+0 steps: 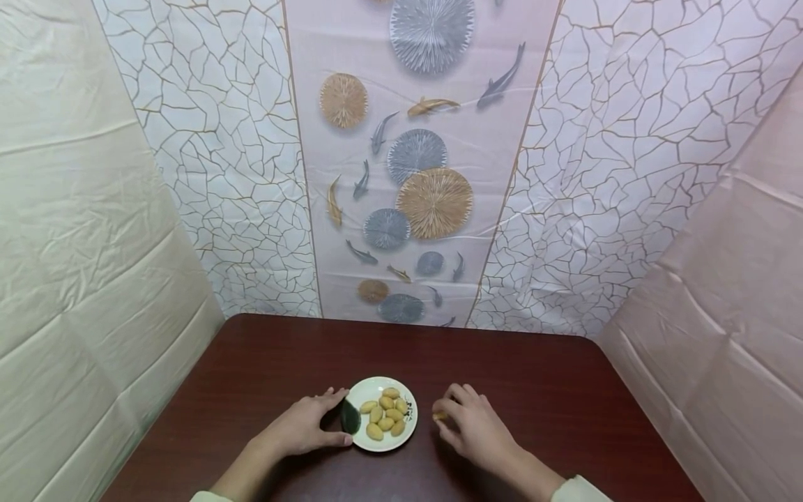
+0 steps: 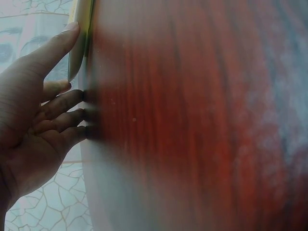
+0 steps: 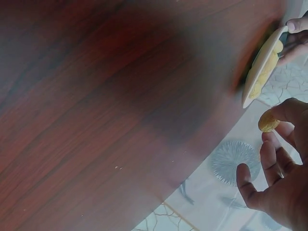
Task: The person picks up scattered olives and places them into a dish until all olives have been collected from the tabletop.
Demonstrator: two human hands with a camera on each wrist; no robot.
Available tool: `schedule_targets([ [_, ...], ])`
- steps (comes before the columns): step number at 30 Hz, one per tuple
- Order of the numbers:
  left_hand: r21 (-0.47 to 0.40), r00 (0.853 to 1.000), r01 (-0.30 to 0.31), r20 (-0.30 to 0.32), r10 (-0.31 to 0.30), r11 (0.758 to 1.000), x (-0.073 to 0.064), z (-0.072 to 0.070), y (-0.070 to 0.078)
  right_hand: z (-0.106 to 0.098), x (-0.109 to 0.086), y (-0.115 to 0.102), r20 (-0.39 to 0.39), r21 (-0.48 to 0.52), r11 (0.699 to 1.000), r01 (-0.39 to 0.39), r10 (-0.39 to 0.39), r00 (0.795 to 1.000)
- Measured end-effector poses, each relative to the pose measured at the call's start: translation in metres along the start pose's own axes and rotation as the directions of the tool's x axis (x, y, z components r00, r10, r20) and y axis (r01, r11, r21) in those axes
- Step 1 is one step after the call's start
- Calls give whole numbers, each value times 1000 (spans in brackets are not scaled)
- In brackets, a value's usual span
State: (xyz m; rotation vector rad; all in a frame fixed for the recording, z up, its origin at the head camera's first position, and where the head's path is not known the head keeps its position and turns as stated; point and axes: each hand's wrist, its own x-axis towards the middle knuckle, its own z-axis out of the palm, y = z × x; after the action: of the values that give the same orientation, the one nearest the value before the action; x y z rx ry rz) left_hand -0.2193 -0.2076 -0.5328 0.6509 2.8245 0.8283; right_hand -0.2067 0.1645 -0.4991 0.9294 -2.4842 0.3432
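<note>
A round white plate (image 1: pixel 376 384) with a dark green patch at its left side and dark lettering at its right lies on the table. Several small yellow oval pieces (image 1: pixel 376 415), like little fruits or nuts, are grouped on it. My left hand (image 1: pixel 302 427) holds the plate's left rim, thumb near the front and forefinger farther back; the left wrist view has the plate (image 2: pixel 81 43) edge-on at the thumb. To the right of the plate, my right hand (image 1: pixel 475 427) pinches one yellow oval piece (image 3: pixel 268 121) between thumb and forefinger. Its other fingers are spread apart.
The dark red wooden table (image 1: pixel 533 369) has rounded far corners. A patterned cloth (image 1: pixel 433 146) with fish and round motifs hangs behind it. Pale cloth walls (image 1: pixel 94 279) stand on the left and right.
</note>
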Motion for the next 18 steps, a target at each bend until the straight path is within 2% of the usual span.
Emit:
schedule_targets([
  [12, -2, 1000, 5, 7, -5, 1000, 0, 0, 0, 4, 11, -14, 26, 84, 996, 30, -32, 999],
  [18, 2, 1000, 4, 5, -4, 1000, 0, -1, 2, 5, 16, -19, 69, 127, 992, 22, -31, 997],
])
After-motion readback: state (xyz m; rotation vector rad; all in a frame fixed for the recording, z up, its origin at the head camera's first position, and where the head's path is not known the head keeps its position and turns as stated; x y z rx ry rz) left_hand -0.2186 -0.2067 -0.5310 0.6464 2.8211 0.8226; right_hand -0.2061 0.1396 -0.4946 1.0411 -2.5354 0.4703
